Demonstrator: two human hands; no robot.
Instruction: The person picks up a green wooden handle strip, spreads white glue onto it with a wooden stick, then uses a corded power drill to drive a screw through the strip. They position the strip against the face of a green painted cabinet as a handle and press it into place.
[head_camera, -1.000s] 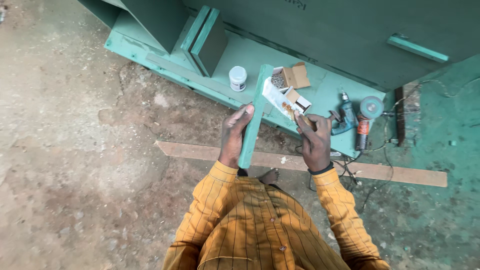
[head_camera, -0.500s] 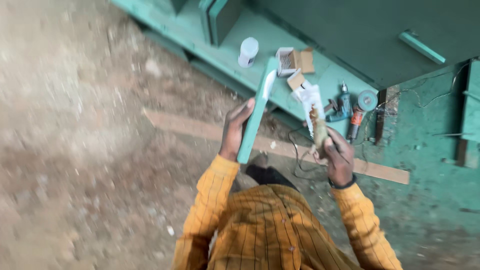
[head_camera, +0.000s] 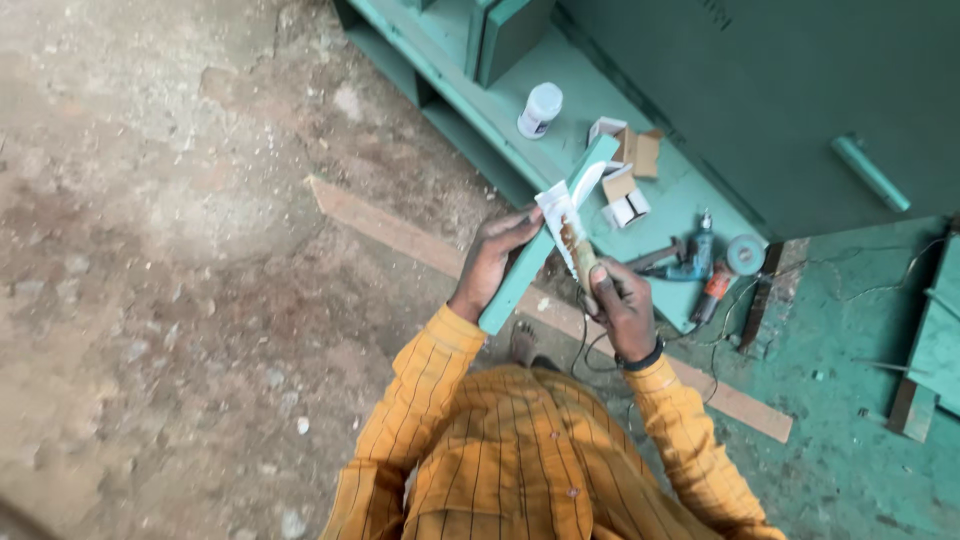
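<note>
Two hands are busy. My left hand (head_camera: 495, 262) has its fingers wrapped tight around a long green wooden strip (head_camera: 545, 240), which tilts up and away from me. My right hand (head_camera: 615, 300) is closed around a strip of sandpaper (head_camera: 567, 222), pressed against the green wood. Just past them, on the green cabinet base (head_camera: 470, 100), sit a white jar (head_camera: 540, 109), small cardboard boxes (head_camera: 625, 170) and a power drill (head_camera: 690, 262). A bare plank (head_camera: 400, 235) lies on the dirt floor.
</note>
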